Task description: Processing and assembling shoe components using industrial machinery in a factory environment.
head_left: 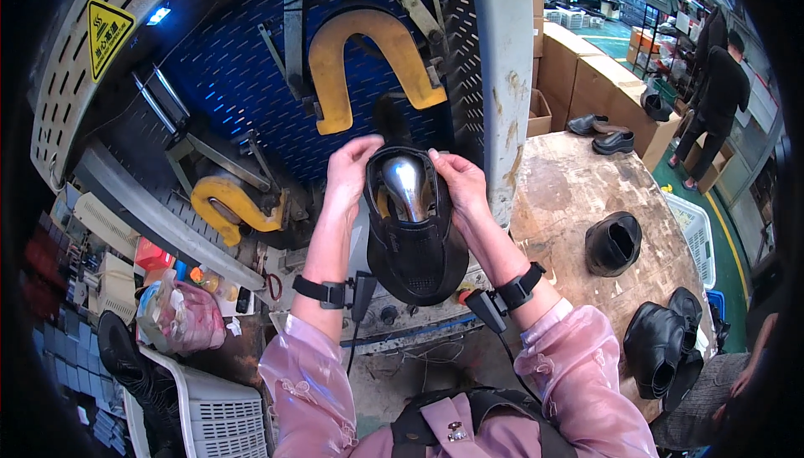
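Observation:
In front of me a black shoe [416, 261] points its toe toward my body, its opening facing up. A shiny metal heel form [404, 183] shows inside that opening. My left hand [350, 169] is closed on the left side of the shoe's collar near the heel. On the opposite side, my right hand [461, 180] pinches the collar edge between thumb and fingers. Just beyond the shoe hangs a yellow U-shaped pad [368, 27] on metal arms. A second yellow pad [239, 211] sits lower left in the machine.
A round wooden table [569, 207] at right carries a single black shoe [613, 244] and several more shoes. The grey machine frame [494, 81] rises beside my right hand. A white basket [222, 412] stands lower left. Another person [720, 98] stands far right, beyond cardboard boxes [603, 81].

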{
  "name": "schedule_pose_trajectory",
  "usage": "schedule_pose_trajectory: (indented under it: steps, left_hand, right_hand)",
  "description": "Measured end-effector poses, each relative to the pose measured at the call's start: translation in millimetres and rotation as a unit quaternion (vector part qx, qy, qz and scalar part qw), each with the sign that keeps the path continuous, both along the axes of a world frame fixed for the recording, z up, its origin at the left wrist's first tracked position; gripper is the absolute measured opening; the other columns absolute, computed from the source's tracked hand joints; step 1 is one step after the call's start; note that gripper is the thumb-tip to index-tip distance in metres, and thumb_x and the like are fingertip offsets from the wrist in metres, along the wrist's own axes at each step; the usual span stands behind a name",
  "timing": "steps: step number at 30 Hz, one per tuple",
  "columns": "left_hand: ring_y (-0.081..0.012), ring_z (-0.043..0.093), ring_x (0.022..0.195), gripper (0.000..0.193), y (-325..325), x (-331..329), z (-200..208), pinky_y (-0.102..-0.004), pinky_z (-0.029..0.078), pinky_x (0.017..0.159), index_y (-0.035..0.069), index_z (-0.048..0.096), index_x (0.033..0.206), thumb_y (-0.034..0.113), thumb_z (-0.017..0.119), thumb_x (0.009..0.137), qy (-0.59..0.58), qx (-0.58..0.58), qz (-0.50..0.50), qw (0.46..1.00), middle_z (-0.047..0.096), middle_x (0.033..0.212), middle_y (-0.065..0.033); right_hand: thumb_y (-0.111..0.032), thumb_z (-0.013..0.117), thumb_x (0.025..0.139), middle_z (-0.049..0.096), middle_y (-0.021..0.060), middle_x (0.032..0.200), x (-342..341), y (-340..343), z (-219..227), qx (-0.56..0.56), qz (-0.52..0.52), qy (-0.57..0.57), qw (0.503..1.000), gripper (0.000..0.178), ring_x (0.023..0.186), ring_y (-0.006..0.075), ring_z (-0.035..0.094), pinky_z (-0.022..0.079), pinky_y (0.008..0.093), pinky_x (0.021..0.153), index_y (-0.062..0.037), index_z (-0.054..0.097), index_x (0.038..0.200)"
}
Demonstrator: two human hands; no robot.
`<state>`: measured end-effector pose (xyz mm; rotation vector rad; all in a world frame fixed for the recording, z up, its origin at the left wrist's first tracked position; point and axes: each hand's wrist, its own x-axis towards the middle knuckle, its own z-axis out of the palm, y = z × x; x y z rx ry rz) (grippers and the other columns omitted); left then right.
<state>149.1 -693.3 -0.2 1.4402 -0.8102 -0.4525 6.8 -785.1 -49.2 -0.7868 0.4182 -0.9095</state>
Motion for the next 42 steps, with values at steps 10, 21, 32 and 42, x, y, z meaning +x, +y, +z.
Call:
schedule_pose_trajectory:
  steps: [10,21,32,42]
  left_hand:
    - [-0.0263,0.045,0.123,0.066,7.0,-36.2,35.0,-0.0346,0.03,0.105,0.002,0.064,0.107,0.051,0.021,0.097,-0.296,-0.006,-0.181,0.938,0.057,0.12,-0.0165]
    - [-0.0299,0.04,0.126,0.065,23.7,-39.2,16.4,-0.0384,0.025,0.108,0.002,0.059,0.111,0.052,0.022,0.096,-0.437,-0.086,-0.182,0.877,0.055,0.121,-0.013]
    - [-0.0343,0.039,0.127,0.066,32.4,-58.8,-5.5,-0.0468,0.023,0.108,-0.001,0.056,0.116,0.052,0.023,0.095,-0.484,-0.163,-0.167,0.843,0.052,0.124,-0.0157]
    - [-0.0307,0.047,0.119,0.044,132.7,-68.9,-139.6,-0.0389,0.034,0.1,-0.001,0.055,0.117,0.029,0.028,0.099,-0.209,-0.079,-0.034,0.974,0.054,0.122,-0.0163]
  right_hand:
    - [-0.041,0.053,0.091,0.064,0.0035,0.096,-69.6,32.9,-36.2,-0.034,0.123,0.099,0.987,0.043,0.085,0.0092,0.056,0.044,0.0233,0.075,-0.0017,0.059,0.109]
    - [-0.039,0.048,0.093,0.062,0.0108,0.111,-41.1,94.0,-140.2,0.229,-0.122,0.065,0.964,0.043,0.095,0.0199,0.06,0.046,0.0337,0.083,-0.0033,0.055,0.116]
    - [-0.04,0.05,0.089,0.065,0.0198,0.075,40.3,-22.7,-225.4,-0.24,-0.31,0.279,0.877,0.04,0.079,0.0378,0.064,0.048,0.0411,0.071,-0.0039,0.067,0.092]
    - [-0.034,0.064,0.078,0.065,0.0211,0.086,80.6,-3.7,-218.6,-0.299,-0.328,0.351,0.825,0.033,0.089,0.036,0.063,0.047,0.0387,0.077,-0.0054,0.065,0.096]
